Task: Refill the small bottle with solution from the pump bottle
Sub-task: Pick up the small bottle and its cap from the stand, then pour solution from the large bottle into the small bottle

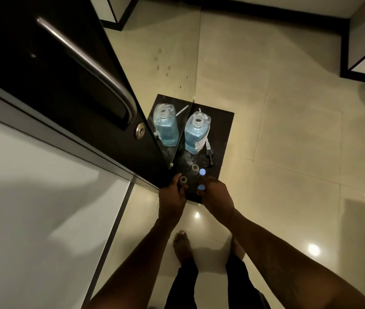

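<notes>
The pump bottle (197, 132), clear with blue solution, stands uncapped on a small dark corner shelf (224, 130). Its black pump head (209, 153) lies beside it on the shelf. My left hand (172, 197) grips a small clear bottle (183, 179) with an open mouth at the shelf's near left edge. A round blue cap (201, 187) sits at the fingertips of my right hand (215, 195), just right of that bottle. Two more small bottles stand behind: one open (195, 167), one with a blue cap (202, 172).
A mirror panel on the left repeats the pump bottle as a reflection (165, 127). A dark door with a metal handle (92, 70) and keyhole stands at the left. Glossy tiled floor lies below, with my bare feet (182, 246) under the shelf.
</notes>
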A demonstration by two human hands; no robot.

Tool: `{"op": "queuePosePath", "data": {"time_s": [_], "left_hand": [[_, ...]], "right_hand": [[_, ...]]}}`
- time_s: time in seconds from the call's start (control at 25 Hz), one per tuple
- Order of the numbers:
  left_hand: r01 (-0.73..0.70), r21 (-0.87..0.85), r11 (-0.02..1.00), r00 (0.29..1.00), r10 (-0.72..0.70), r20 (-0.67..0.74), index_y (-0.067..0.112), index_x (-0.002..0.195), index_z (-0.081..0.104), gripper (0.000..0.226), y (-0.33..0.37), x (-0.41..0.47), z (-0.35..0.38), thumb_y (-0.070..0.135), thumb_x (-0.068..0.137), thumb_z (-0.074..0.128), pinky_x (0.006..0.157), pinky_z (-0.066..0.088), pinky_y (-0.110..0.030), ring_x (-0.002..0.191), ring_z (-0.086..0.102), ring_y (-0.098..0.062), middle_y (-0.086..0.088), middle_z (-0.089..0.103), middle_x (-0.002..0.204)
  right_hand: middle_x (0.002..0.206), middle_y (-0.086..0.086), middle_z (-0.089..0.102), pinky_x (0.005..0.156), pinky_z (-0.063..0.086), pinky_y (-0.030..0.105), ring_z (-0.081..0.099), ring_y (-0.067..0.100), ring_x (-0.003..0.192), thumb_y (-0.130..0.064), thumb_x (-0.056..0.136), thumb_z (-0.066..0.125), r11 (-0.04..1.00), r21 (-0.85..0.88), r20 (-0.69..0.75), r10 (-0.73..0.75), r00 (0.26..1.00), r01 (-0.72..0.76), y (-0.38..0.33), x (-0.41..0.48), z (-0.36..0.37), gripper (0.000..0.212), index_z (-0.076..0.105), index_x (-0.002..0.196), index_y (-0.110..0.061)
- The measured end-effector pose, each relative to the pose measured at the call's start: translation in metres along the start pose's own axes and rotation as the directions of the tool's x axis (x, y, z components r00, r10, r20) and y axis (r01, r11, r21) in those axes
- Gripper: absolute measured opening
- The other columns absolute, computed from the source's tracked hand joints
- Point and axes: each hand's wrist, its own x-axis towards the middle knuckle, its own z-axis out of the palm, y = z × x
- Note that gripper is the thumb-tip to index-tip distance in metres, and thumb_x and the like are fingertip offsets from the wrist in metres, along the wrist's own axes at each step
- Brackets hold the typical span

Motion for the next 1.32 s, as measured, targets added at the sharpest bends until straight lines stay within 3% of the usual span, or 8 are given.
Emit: {"op": "queuePosePath", "data": {"time_s": [0.4, 0.6, 0.72, 0.84, 1.0, 1.12, 1.2, 1.32], "left_hand": [[0.141, -0.068, 0.988, 0.987, -0.146, -0.072, 0.015, 0.146, 0.049, 0.047, 0.054, -0.014, -0.038, 0.026, 0.100, 0.056, 0.095, 0.047, -0.027, 0.123, 0.061, -0.032, -0.019, 0.059, 0.138], [0.037, -0.205, 0.978, 0.987, -0.068, -0.147, 0.017, 0.148, 0.041, 0.063, 0.146, 0.022, -0.074, 0.020, 0.093, 0.070, 0.082, 0.039, 0.005, 0.130, 0.046, -0.008, -0.009, 0.047, 0.150], [0.049, -0.090, 0.995, 0.975, -0.068, -0.214, 0.007, 0.146, 0.046, 0.072, 0.170, 0.058, -0.076, 0.020, 0.084, 0.080, 0.106, 0.041, -0.016, 0.131, 0.053, -0.018, -0.014, 0.057, 0.142], [0.145, 0.087, 0.986, 0.973, -0.127, -0.192, 0.006, 0.144, 0.047, 0.081, 0.171, 0.090, -0.058, 0.035, 0.077, 0.080, 0.106, 0.049, -0.045, 0.123, 0.061, -0.033, -0.017, 0.063, 0.133], [0.150, 0.280, 0.948, 0.988, -0.133, -0.079, 0.012, 0.145, 0.044, 0.069, 0.171, 0.108, -0.049, 0.038, 0.086, 0.067, 0.101, 0.046, -0.035, 0.119, 0.060, -0.025, -0.009, 0.061, 0.130], [0.089, 0.294, 0.952, 0.996, -0.087, -0.021, 0.015, 0.129, 0.059, 0.041, 0.170, 0.110, -0.051, 0.026, 0.090, 0.069, 0.082, 0.049, -0.031, 0.102, 0.066, -0.025, -0.007, 0.069, 0.113], [0.033, 0.523, 0.852, 0.999, -0.039, 0.001, 0.017, 0.123, 0.058, 0.027, 0.176, 0.114, -0.056, 0.029, 0.100, 0.056, 0.080, 0.050, -0.027, 0.103, 0.066, -0.020, -0.004, 0.067, 0.116], [0.014, 0.556, 0.831, 0.999, 0.013, -0.045, 0.019, 0.126, 0.054, 0.029, 0.194, 0.108, -0.073, 0.037, 0.104, 0.046, 0.081, 0.047, -0.025, 0.103, 0.063, -0.015, -0.001, 0.063, 0.121]], "right_hand": [[0.102, -0.003, 0.073, 0.084, 0.056, 0.033, 0.066, 0.014, 0.091, -0.030, 0.082, 0.079, 0.987, 0.156, -0.129, 0.060, 0.990, -0.039, -0.007, -0.018, -0.043, 0.023, 0.072, 0.103, -0.022], [0.109, 0.006, 0.075, 0.088, 0.057, 0.039, 0.069, 0.024, 0.097, -0.021, 0.074, 0.085, 0.990, 0.115, -0.256, -0.044, 0.966, 0.075, -0.027, 0.010, -0.122, 0.045, 0.069, 0.116, -0.014], [0.131, 0.008, 0.068, 0.098, 0.048, 0.026, 0.065, 0.023, 0.118, -0.024, 0.070, 0.087, 0.993, 0.102, -0.157, -0.047, 0.987, 0.063, -0.043, 0.046, -0.152, 0.076, 0.056, 0.139, -0.013], [0.137, 0.010, 0.065, 0.099, 0.041, 0.021, 0.062, 0.025, 0.124, -0.025, 0.074, 0.083, 0.985, 0.083, -0.127, -0.140, 0.982, 0.151, -0.050, 0.073, -0.160, 0.080, 0.048, 0.145, -0.011], [0.137, 0.010, 0.064, 0.107, 0.048, 0.033, 0.063, 0.030, 0.124, -0.031, 0.072, 0.077, 0.984, 0.110, 0.005, -0.140, 0.990, 0.139, -0.045, 0.095, -0.153, 0.087, 0.042, 0.150, -0.015], [0.136, 0.008, 0.066, 0.108, 0.050, 0.039, 0.064, 0.025, 0.122, -0.017, 0.076, 0.082, 0.966, 0.231, -0.027, -0.110, 0.994, 0.113, -0.040, 0.102, -0.145, 0.081, 0.046, 0.148, -0.017], [0.136, 0.008, 0.065, 0.110, 0.049, 0.039, 0.064, 0.022, 0.122, -0.011, 0.076, 0.081, 0.960, 0.260, -0.047, -0.098, 0.994, 0.107, -0.039, 0.103, -0.143, 0.077, 0.049, 0.147, -0.015], [0.127, 0.005, 0.070, 0.100, 0.056, 0.047, 0.068, 0.017, 0.110, -0.007, 0.072, 0.083, 0.935, 0.348, -0.026, -0.072, 0.997, 0.077, -0.043, 0.099, -0.149, 0.077, 0.053, 0.142, -0.017]]}}
